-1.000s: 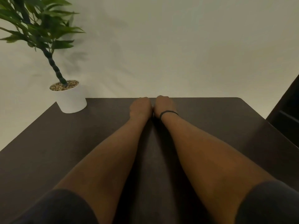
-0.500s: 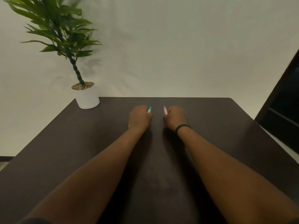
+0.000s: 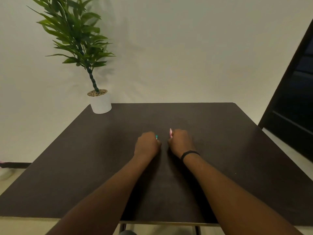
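Both my hands rest as fists on the dark brown table [image 3: 220, 136], side by side near its middle. My left hand [image 3: 147, 144] is curled round a small teal object [image 3: 156, 137]; only its tip shows past the fingers. My right hand [image 3: 179, 141] grips a small pink object [image 3: 170, 132], whose tip sticks up beside the knuckles. A black band [image 3: 189, 153] sits on my right wrist. A narrow gap separates the two hands. What the two small objects are is hidden inside the fists.
A green plant in a white pot [image 3: 101, 103] stands at the table's far left corner. A pale wall runs behind. A dark door or cabinet [image 3: 298, 99] stands at the right. The table's near edge [image 3: 152, 222] lies below my forearms.
My hands have pulled back from the far edge toward the middle and parted slightly. The teal and pink tips came into sight. The view has risen and shifted, so the plant sits further right.
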